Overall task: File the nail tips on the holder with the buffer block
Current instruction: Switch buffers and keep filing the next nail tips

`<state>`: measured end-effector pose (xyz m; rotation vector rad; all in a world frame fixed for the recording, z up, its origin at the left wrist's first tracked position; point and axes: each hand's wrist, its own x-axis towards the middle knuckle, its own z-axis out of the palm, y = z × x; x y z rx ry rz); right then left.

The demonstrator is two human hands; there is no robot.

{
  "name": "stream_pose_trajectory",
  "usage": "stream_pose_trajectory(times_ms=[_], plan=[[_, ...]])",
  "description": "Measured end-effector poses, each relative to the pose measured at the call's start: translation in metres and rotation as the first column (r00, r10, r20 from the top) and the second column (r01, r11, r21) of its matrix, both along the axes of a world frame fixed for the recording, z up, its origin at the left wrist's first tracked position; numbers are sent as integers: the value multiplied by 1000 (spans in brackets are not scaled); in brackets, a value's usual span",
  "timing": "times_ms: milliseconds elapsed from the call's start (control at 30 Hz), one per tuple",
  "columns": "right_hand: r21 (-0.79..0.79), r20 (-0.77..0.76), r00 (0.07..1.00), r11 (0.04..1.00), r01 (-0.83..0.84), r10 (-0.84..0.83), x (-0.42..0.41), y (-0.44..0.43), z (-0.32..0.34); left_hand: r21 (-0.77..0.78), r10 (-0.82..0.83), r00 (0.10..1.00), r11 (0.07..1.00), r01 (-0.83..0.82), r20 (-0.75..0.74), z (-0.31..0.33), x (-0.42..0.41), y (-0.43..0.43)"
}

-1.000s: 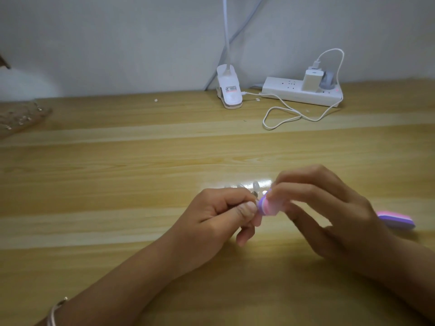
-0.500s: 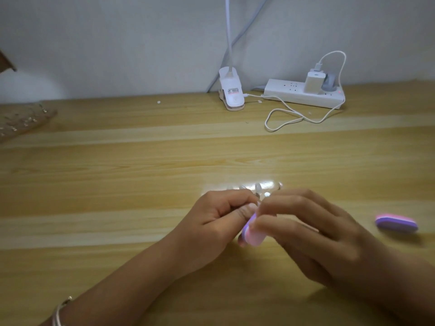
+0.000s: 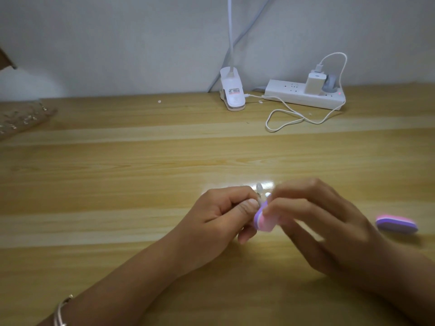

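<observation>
Right hand [image 3: 317, 222] around buffer block [image 3: 263, 221]

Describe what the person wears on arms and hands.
The left hand and right hand are ungloved, forearms bare with no sleeves in view. Thin silver-coloured bangles circle the left wrist. The right hand is blurred, so rings cannot be ruled out.

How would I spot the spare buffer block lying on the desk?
Start at the wooden desk and look to its right side, just beyond the right hand. There a small pink and purple spare buffer lies flat, alone. Its twin is gripped in that hand, so pick the one nobody touches.
</observation>
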<state>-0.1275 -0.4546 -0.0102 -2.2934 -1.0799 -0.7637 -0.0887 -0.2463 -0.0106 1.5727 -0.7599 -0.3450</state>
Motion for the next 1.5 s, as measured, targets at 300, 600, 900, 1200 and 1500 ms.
stream_pose_trajectory(times_ms=[300,600,900,1200,1500], plan=[[277,-72,990,951,139,-124,8,-12,4,18,9,998,1000,-10,54,-2,0,0],[129,-119,993,992,4,11,-4,0,2,65,51,981,996,-64,186,3,0,-2],[198,-106,993,978,70,-50,1,-7,4,59,34,984,997,-45,175,1,-1,-2],[142,-83,994,987,80,-69,-1,-4,3,84,71,979,993,-88,191,1,-1,-2],[84,-81,995,994,67,-60,1,-7,4,77,106,977,990,-122,186,2,0,-2]])
